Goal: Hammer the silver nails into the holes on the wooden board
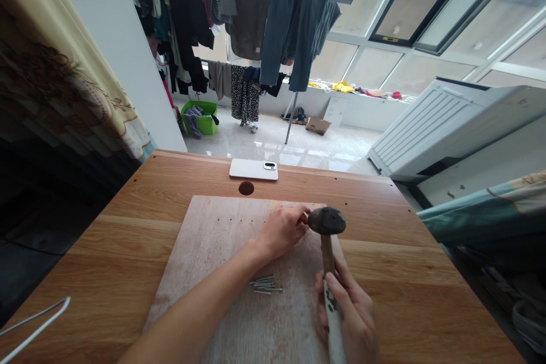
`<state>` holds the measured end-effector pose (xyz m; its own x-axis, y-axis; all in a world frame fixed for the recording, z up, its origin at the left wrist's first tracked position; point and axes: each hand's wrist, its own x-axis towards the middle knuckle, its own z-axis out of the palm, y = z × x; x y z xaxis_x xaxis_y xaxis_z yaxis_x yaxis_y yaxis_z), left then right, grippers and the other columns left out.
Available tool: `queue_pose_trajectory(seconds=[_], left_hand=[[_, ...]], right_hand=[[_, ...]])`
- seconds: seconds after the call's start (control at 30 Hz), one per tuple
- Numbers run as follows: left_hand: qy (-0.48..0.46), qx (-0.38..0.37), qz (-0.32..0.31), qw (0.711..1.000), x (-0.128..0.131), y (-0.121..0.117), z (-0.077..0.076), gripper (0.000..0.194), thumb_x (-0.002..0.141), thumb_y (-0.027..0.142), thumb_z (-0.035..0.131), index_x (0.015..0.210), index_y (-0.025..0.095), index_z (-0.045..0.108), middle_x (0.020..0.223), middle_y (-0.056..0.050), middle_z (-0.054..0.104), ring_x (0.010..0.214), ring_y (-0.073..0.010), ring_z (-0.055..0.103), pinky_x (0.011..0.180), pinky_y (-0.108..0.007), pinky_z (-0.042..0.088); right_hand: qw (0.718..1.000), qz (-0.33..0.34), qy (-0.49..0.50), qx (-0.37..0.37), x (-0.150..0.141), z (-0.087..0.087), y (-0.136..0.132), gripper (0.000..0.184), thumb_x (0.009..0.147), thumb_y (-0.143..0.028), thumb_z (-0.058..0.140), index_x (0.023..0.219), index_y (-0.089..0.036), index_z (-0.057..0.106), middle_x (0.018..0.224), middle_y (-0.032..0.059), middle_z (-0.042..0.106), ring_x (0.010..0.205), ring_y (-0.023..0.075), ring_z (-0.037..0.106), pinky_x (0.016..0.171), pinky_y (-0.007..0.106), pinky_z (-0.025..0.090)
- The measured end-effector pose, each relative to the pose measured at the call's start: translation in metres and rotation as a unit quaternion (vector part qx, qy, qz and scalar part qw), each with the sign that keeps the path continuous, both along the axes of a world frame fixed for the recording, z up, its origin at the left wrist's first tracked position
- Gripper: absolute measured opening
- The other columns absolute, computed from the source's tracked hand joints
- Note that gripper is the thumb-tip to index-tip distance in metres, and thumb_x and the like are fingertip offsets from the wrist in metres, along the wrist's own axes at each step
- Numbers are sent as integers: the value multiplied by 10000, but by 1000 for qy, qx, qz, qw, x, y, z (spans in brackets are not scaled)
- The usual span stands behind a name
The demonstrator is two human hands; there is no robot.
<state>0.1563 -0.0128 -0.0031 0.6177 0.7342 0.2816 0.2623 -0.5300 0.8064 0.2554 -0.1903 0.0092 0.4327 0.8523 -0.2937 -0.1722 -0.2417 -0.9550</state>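
Observation:
My right hand point(354, 310) is wrapped around the handle of a hammer point(327, 220), whose dark head is raised near the board's far right part. My left hand point(281, 230) rests on a pale wooden board point(205, 261), its fingertips pinched together right beside the hammer head. Whatever they pinch is hidden. Along the far side of the board runs a row of small dark dots point(231, 219), too small to tell if they are nail heads or holes. A small pile of loose nails point(265, 285) lies on the board, nearer me than my left hand.
The board lies on a wooden table point(409, 273). Beyond it are a round hole point(246, 188) in the tabletop and a white phone point(253, 169). A bent white wire or rod point(51, 311) juts in at lower left. Laundry point(277, 34) hangs on a rack past the table.

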Motion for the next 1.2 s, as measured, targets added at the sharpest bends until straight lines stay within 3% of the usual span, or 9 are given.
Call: queue_pose_trajectory(seconds=[0.13, 0.47, 0.67, 0.83, 0.93, 1.07, 1.2], left_hand=[[4, -4, 2, 1000, 0, 0, 1, 244, 860, 70, 671, 1073, 186, 697, 911, -24, 787, 862, -187, 718, 847, -296, 533], [1, 1, 6, 1000, 0, 0, 0, 250, 849, 65, 675, 1068, 182, 701, 906, -28, 789, 857, -189, 722, 848, -301, 534], [4, 6, 1, 1000, -1, 0, 1, 267, 826, 23, 660, 1040, 173, 717, 916, -35, 780, 862, -186, 711, 805, -278, 523], [10, 11, -1, 1000, -1, 0, 1, 309, 822, 27, 665, 1087, 179, 713, 926, -34, 775, 864, -190, 700, 808, -284, 520], [13, 21, 1, 1000, -1, 1, 0, 328, 822, 22, 653, 1101, 184, 712, 940, -36, 768, 878, -193, 693, 819, -291, 521], [21, 22, 10, 999, -1, 1, -2, 269, 846, 50, 657, 1074, 181, 714, 937, -37, 766, 906, -198, 692, 861, -310, 525], [23, 21, 7, 999, -1, 0, -3, 264, 851, 68, 683, 1088, 181, 707, 928, -27, 772, 940, -210, 690, 921, -341, 517]], right_hand=[[999, -28, 17, 11, 0, 1, 0, 392, 875, -589, 721, 970, -209, 709, 599, -23, 621, 331, 81, 420, 311, 201, 372], [998, -43, 37, 13, -3, 1, 0, 407, 856, -594, 732, 957, -200, 725, 534, -37, 588, 323, 83, 398, 298, 189, 352], [1000, 2, 15, 2, 0, 0, 2, 448, 854, -639, 717, 829, -193, 686, 442, -51, 519, 326, 89, 411, 319, 184, 371], [1000, -11, 8, 13, -1, 0, 2, 448, 844, -600, 741, 1054, -205, 712, 678, -24, 642, 347, 76, 446, 317, 197, 386], [1000, 0, 3, 9, -2, 1, 2, 438, 844, -604, 743, 1013, -202, 709, 705, -17, 649, 353, 76, 458, 323, 201, 400], [1000, -5, 21, 3, -3, 0, 2, 446, 840, -643, 723, 863, -199, 685, 545, -35, 580, 341, 84, 418, 314, 192, 375], [1000, -23, 3, 2, -2, -2, 1, 450, 854, -644, 704, 880, -195, 707, 442, -49, 515, 324, 94, 398, 311, 186, 360]])
